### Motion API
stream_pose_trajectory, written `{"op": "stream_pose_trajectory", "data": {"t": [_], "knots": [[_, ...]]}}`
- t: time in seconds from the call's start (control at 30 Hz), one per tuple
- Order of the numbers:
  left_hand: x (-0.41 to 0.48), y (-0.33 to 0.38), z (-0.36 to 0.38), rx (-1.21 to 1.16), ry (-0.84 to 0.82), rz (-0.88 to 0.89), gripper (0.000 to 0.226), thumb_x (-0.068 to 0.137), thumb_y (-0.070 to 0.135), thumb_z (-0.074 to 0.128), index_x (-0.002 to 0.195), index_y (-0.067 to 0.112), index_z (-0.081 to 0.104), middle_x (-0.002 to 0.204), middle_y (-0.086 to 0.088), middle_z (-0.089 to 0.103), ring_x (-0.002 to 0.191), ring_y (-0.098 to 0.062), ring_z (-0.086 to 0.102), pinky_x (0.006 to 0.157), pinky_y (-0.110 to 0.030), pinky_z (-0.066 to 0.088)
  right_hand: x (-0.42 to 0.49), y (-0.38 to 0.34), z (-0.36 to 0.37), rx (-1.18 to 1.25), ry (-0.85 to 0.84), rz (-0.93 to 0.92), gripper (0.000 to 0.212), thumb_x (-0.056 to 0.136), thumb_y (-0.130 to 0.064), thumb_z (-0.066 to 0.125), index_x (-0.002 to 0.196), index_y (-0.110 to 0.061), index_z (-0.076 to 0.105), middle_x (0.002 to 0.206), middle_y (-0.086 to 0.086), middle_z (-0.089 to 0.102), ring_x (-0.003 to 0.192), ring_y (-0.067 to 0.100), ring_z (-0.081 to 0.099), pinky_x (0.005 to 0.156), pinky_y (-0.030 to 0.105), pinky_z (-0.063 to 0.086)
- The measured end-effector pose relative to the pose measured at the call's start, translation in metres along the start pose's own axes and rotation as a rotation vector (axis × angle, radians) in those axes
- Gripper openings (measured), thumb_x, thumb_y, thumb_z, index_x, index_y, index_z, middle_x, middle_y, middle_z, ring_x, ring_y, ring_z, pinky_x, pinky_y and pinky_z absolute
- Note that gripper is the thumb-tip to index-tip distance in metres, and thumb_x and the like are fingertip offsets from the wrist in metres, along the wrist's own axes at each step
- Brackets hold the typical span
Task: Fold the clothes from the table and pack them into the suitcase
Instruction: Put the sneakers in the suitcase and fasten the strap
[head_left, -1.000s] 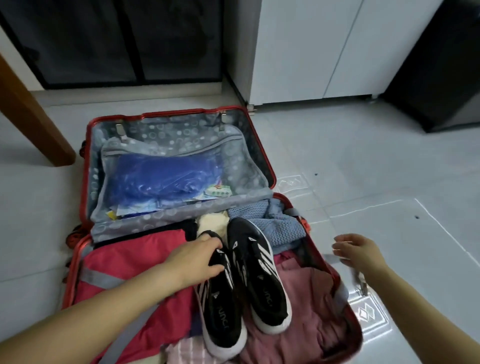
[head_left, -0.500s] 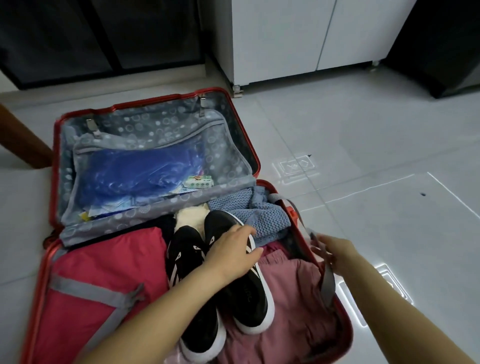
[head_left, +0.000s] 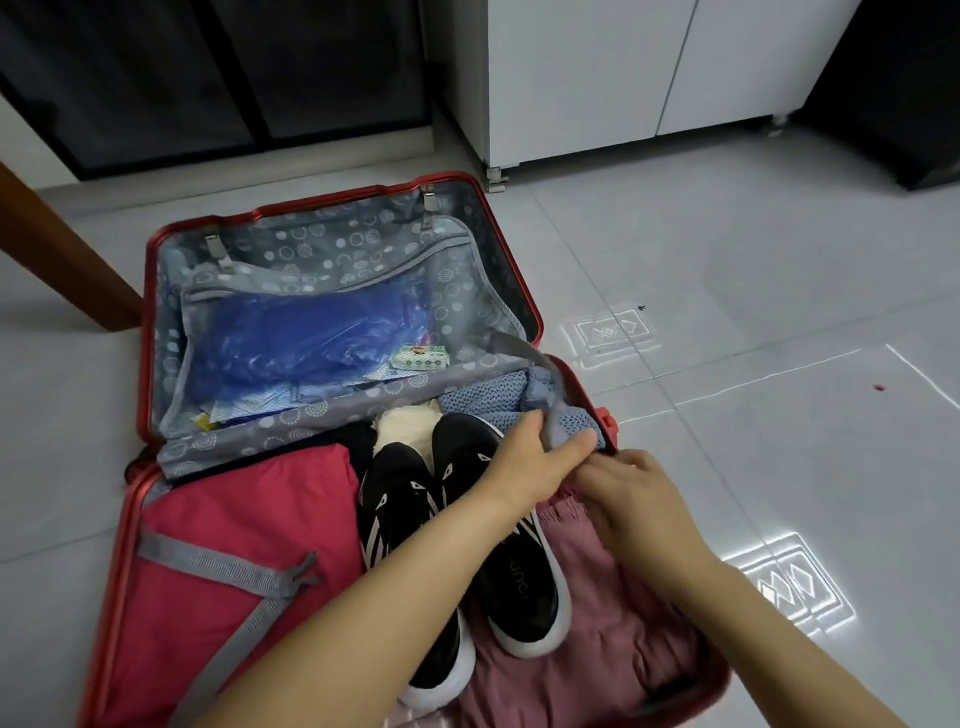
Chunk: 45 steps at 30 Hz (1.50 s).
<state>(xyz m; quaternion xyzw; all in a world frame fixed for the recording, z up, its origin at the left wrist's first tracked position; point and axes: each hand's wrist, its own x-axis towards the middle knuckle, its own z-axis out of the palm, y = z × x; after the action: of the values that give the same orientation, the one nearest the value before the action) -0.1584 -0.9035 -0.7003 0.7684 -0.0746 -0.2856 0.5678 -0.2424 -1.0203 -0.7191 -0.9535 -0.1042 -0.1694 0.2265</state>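
Note:
A red suitcase (head_left: 136, 499) lies open on the floor. Its near half holds a red folded garment (head_left: 239, 525), a pair of black sneakers (head_left: 410, 499), a dusty-pink garment (head_left: 602, 639), a cream item (head_left: 405, 423) and a blue knit garment (head_left: 483, 397). A grey packing strap (head_left: 524, 348) runs from the hinge down to my left hand (head_left: 535, 462), which pinches it over the blue knit at the right rim. My right hand (head_left: 628, 493) sits just beside it with curled fingers; what they hold is hidden.
The lid half has a grey patterned mesh pocket (head_left: 322, 270) with blue plastic bags (head_left: 306, 338) inside. A wooden table leg (head_left: 57, 254) stands at the left, a white cabinet (head_left: 597, 78) behind. Pale floor tiles (head_left: 727, 291) spread to the right.
My left hand left the sneakers and moved right to the grey strap by the rim. My right hand came in from outside the suitcase to meet it.

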Motion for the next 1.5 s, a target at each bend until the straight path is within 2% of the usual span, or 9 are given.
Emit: {"op": "stream_pose_trajectory", "data": {"t": [0.17, 0.3, 0.5, 0.7, 0.83, 1.0, 1.13, 1.27, 1.5], "knots": [[-0.005, -0.009, -0.007, -0.324, 0.151, -0.113, 0.027, 0.069, 0.019, 0.075, 0.055, 0.021, 0.053, 0.064, -0.006, 0.054, 0.072, -0.021, 0.053, 0.070, -0.035, 0.045, -0.004, -0.017, -0.002, 0.091, -0.069, 0.049, 0.021, 0.073, -0.017, 0.048, 0.085, -0.024, 0.063, 0.087, -0.014, 0.067, 0.074, 0.005, 0.059, 0.070, 0.031, 0.048], [-0.014, -0.001, -0.030, -0.413, 0.229, -0.133, 0.027, 0.093, 0.031, 0.056, 0.069, 0.018, 0.057, 0.070, 0.002, 0.060, 0.066, -0.012, 0.058, 0.070, -0.032, 0.050, 0.009, -0.016, -0.004, 0.344, 0.058, 0.430, 0.019, 0.079, -0.015, 0.059, 0.092, -0.029, 0.060, 0.085, -0.017, 0.064, 0.072, 0.000, 0.057, 0.067, 0.022, 0.044], [-0.032, 0.005, -0.074, -0.460, 0.217, -0.057, 0.027, 0.097, 0.028, 0.047, 0.079, 0.017, 0.063, 0.093, -0.004, 0.062, 0.089, -0.016, 0.060, 0.073, -0.030, 0.048, 0.051, -0.035, 0.017, 0.106, -0.327, 0.208, 0.066, 0.073, -0.062, 0.052, 0.125, -0.022, 0.055, 0.123, -0.007, 0.056, 0.112, 0.014, 0.051, 0.094, 0.035, 0.042], [-0.052, 0.014, -0.122, -0.463, 0.355, 0.033, 0.015, 0.093, 0.020, 0.056, 0.079, 0.020, 0.063, 0.082, 0.002, 0.063, 0.070, -0.007, 0.060, 0.055, -0.021, 0.044, 0.102, -0.083, 0.024, 0.246, -0.271, 0.295, 0.010, 0.084, -0.022, 0.058, 0.092, -0.015, 0.060, 0.078, 0.001, 0.063, 0.076, 0.022, 0.060, 0.068, 0.034, 0.045], [-0.066, 0.014, -0.163, -0.367, 0.262, 0.057, 0.005, 0.087, 0.020, 0.066, 0.087, 0.020, 0.061, 0.079, 0.000, 0.057, 0.074, -0.012, 0.054, 0.056, -0.021, 0.044, 0.136, -0.124, 0.015, 0.650, -0.352, 0.300, 0.015, 0.081, -0.017, 0.070, 0.091, -0.011, 0.061, 0.068, -0.001, 0.055, 0.061, 0.010, 0.048, 0.060, 0.027, 0.040], [-0.085, 0.005, -0.206, -0.307, 0.123, -0.051, 0.044, 0.077, 0.054, 0.058, 0.099, 0.015, 0.058, 0.083, 0.001, 0.063, 0.071, -0.014, 0.060, 0.053, -0.023, 0.044, 0.147, -0.148, 0.021, 0.894, -0.499, 0.333, 0.017, 0.089, -0.019, 0.064, 0.079, -0.007, 0.058, 0.052, -0.007, 0.045, 0.045, 0.003, 0.036, 0.046, 0.017, 0.029], [-0.083, -0.049, -0.236, 0.443, 0.066, -0.007, 0.035, 0.084, 0.045, 0.065, 0.097, 0.012, 0.062, 0.089, 0.000, 0.063, 0.080, -0.017, 0.061, 0.063, -0.030, 0.051, 0.142, -0.154, 0.035, 0.830, -0.472, 0.364, 0.017, 0.093, -0.015, 0.058, 0.077, -0.008, 0.057, 0.050, -0.007, 0.051, 0.041, 0.003, 0.040, 0.043, 0.014, 0.032], [-0.086, -0.112, -0.230, 1.075, -0.157, -0.068, 0.066, 0.070, 0.058, 0.072, 0.116, 0.013, 0.059, 0.114, -0.006, 0.058, 0.106, -0.025, 0.055, 0.092, -0.036, 0.046, 0.136, -0.155, 0.051, 0.682, -0.494, 0.431, 0.021, 0.096, -0.013, 0.052, 0.075, -0.012, 0.056, 0.063, 0.003, 0.062, 0.040, 0.006, 0.046, 0.045, 0.018, 0.037], [-0.093, -0.133, -0.211, 1.075, 0.105, 0.164, 0.029, 0.082, 0.046, 0.061, 0.101, 0.024, 0.060, 0.105, 0.002, 0.061, 0.105, -0.021, 0.055, 0.082, -0.032, 0.043, 0.117, -0.151, 0.077, 0.654, -0.554, 0.444, 0.020, 0.095, -0.012, 0.055, 0.076, -0.016, 0.060, 0.055, -0.003, 0.058, 0.037, 0.000, 0.043, 0.044, 0.013, 0.034]]}}
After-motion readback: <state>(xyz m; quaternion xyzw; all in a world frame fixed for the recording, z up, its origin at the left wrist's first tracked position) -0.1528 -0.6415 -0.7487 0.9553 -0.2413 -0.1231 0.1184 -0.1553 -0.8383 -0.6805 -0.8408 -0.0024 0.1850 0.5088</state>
